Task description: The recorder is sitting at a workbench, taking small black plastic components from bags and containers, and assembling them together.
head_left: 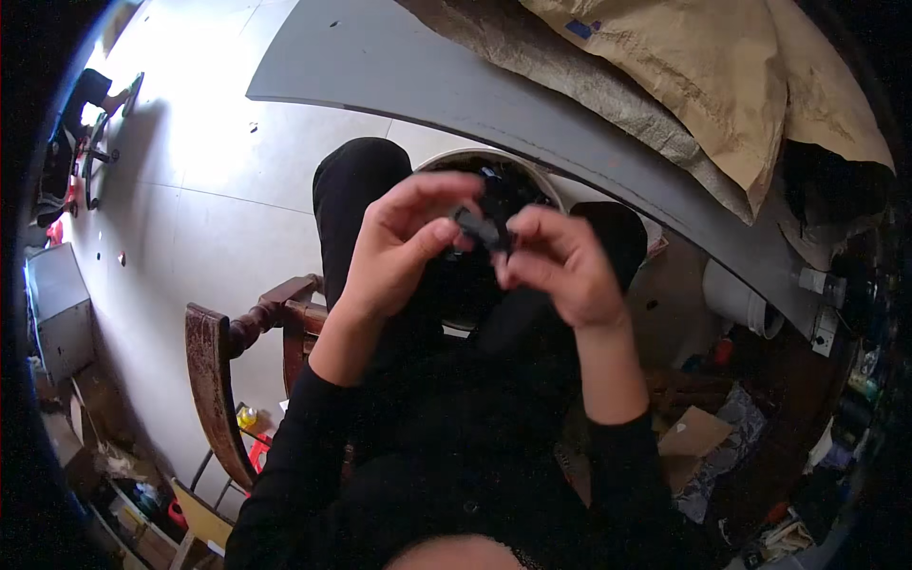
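Above my lap, my left hand [404,233] and my right hand [565,261] hold a small dark grey or black piece [478,228] between them. The thumb and fingers of the left pinch its left end. At its right end are the closed fingertips of the right hand. Motion blurs the fingers, and the exact kind of the piece cannot be made out. Beneath it, between my knees, stands a round pale bucket [454,157] with many black pieces [513,185] inside, partly hidden by my hands.
A grey tabletop [380,57] curves across the top, with brown paper sacks [684,76] on it. To my left is a worn wooden chair arm [214,380]. Boxes [62,304] line the far left. Cardboard [693,432] and a white tub [741,294] lie at the right.
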`<state>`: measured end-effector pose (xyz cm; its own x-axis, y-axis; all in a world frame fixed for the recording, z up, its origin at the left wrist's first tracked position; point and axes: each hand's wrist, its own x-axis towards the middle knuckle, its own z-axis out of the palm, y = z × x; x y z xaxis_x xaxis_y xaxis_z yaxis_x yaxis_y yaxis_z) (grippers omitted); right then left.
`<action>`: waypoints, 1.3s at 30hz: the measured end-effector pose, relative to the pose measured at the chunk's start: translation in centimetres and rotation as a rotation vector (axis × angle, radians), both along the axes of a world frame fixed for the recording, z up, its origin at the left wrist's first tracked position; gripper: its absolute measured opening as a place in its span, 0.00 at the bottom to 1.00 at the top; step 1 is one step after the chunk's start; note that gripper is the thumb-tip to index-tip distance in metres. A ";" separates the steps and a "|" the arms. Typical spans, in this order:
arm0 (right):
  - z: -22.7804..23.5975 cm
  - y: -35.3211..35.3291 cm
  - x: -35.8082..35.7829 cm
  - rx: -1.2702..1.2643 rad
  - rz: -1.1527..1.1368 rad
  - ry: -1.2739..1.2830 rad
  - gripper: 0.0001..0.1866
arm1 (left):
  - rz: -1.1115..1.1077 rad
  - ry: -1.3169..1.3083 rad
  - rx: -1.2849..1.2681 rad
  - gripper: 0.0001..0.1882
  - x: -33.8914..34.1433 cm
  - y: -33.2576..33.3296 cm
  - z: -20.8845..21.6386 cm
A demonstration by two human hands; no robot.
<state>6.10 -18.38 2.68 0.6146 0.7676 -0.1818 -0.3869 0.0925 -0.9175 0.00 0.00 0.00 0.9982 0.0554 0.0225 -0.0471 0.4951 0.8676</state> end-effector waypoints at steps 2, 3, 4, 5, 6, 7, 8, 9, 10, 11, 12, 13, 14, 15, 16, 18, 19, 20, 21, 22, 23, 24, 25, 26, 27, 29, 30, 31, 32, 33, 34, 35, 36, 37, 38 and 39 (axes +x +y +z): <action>-0.5 0.0 -1.9 0.112 -0.004 -0.003 0.13 | -0.036 -0.065 -0.062 0.14 -0.8 -0.1 0.3; -0.5 0.3 -2.4 0.112 -0.013 -0.005 0.13 | -0.045 -0.066 -0.062 0.14 -0.8 -0.2 0.3; -0.4 0.7 -2.7 0.187 -0.080 0.051 0.17 | 0.009 -0.109 0.061 0.13 -0.9 -0.3 0.4; -0.4 0.9 -2.9 0.262 -0.148 0.107 0.21 | 0.064 -0.154 0.183 0.13 -0.9 -0.4 0.7; -0.7 1.2 -3.3 0.220 -0.178 0.108 0.27 | 0.089 -0.218 0.358 0.14 -1.0 -0.4 1.2; -0.5 1.1 -3.4 0.222 -0.177 0.111 0.27 | 0.072 -0.254 0.512 0.14 -1.1 -0.4 2.0; 0.2 1.0 -3.4 0.188 -0.168 0.197 0.24 | 0.074 -0.253 0.563 0.14 -1.4 -0.4 2.3; 0.7 1.0 -3.3 0.153 -0.160 0.281 0.21 | 0.076 -0.255 0.611 0.14 -1.5 -0.5 2.6; 1.0 1.0 -3.4 0.153 -0.159 0.280 0.21 | 0.078 -0.255 0.612 0.14 -1.5 -0.4 2.9; 1.2 0.9 -3.4 0.102 -0.119 0.290 0.18 | 0.062 -0.304 0.679 0.14 -1.4 -0.3 3.3; 1.2 0.7 -3.5 0.048 -0.085 0.302 0.15 | 0.040 -0.353 0.741 0.14 -1.4 -0.2 3.4; 1.3 0.5 -3.5 0.046 -0.089 0.301 0.15 | 0.037 -0.355 0.737 0.14 -1.3 -0.2 3.4; 1.3 0.3 -3.5 0.036 -0.040 0.327 0.13 | -0.008 -0.398 0.725 0.15 -1.3 -0.1 3.3; 1.4 0.1 -3.4 0.033 0.017 0.354 0.13 | -0.050 -0.438 0.720 0.15 -1.4 0.1 3.5; 1.4 -0.2 -3.1 0.036 0.118 0.310 0.12 | -0.103 -0.454 0.727 0.14 -1.5 0.4 3.9; 1.9 -0.5 -2.5 0.012 0.238 0.314 0.13 | -0.157 -0.471 0.737 0.15 -1.6 0.4 4.3; 2.1 -0.5 -2.4 -0.014 0.356 0.318 0.14 | -0.211 -0.489 0.745 0.16 -1.6 0.5 4.5; 1.8 -0.6 -2.5 -0.027 0.401 0.334 0.15 | -0.278 -0.540 0.702 0.15 -1.4 0.6 4.7; 1.6 -0.8 -2.7 -0.030 0.399 0.329 0.15 | -0.278 -0.546 0.700 0.15 -1.2 0.6 4.6; 1.4 -1.0 -3.0 -0.067 0.483 0.265 0.14 | -0.365 -0.630 0.644 0.13 -1.1 0.6 4.4; 1.5 -1.2 -3.3 -0.105 0.567 0.202 0.14 | -0.452 -0.712 0.586 0.12 -1.0 0.6 4.1; 2.7 -0.9 -3.7 -0.180 0.528 0.087 0.13 | -0.452 -0.705 0.578 0.10 -1.4 0.5 4.1; 2.9 -0.9 -4.1 -0.208 0.515 -0.048 0.12 | -0.450 -0.706 0.582 0.10 -1.6 0.7 3.9; 3.0 -0.9 -4.2 -0.216 0.484 -0.087 0.10 | -0.460 -0.703 0.590 0.09 -1.8 0.8 3.6; 3.1 -0.9 -4.3 -0.227 0.452 -0.125 0.09 | -0.469 -0.702 0.595 0.07 -1.9 0.9 3.5; 3.2 -0.8 -4.2 -0.275 0.310 -0.262 0.09 | -0.357 -0.652 0.681 0.12 -1.1 1.0 3.4; 3.2 -0.6 -4.1 -0.317 0.169 -0.397 0.10 | -0.283 -0.562 0.713 0.14 -0.8 1.1 3.8; 3.2 -0.4 -3.9 -0.316 0.170 -0.399 0.10 | -0.209 -0.471 0.742 0.17 -0.5 1.1 4.2; 3.4 -0.1 -3.6 -0.459 -0.004 -0.852 0.13 | -0.106 -0.144 0.472 0.19 -1.3 0.4 3.8; 3.5 0.2 -3.4 -0.592 -0.193 -1.304 0.16 | -0.082 0.002 0.423 0.18 -1.4 0.0 4.1; 3.2 0.3 -3.3 -0.619 -0.274 -1.459 0.16 | -0.077 -0.019 0.470 0.16 -1.3 -0.4 4.1; 3.4 0.4 -3.2 -0.619 -0.275 -1.459 0.16 | -0.072 -0.039 0.517 0.14 -1.1 -0.8 4.0; 3.9 0.5 -3.1 -0.600 -0.330 -1.506 0.16 | -0.024 -0.030 0.499 0.11 -1.3 -1.1 4.2; 4.2 0.5 -2.9 -0.581 -0.385 -1.552 0.15 | -0.022 -0.029 0.500 0.11 -1.3 -0.9 4.2; 3.8 -0.2 -2.4 -0.545 -0.446 -1.605 0.20 | -0.006 -0.070 0.474 0.10 -1.4 -0.5 4.2; 3.1 -0.2 -2.5 -0.535 -0.443 -1.606 0.20 | 0.015 -0.112 0.450 0.09 -1.5 -0.3 4.5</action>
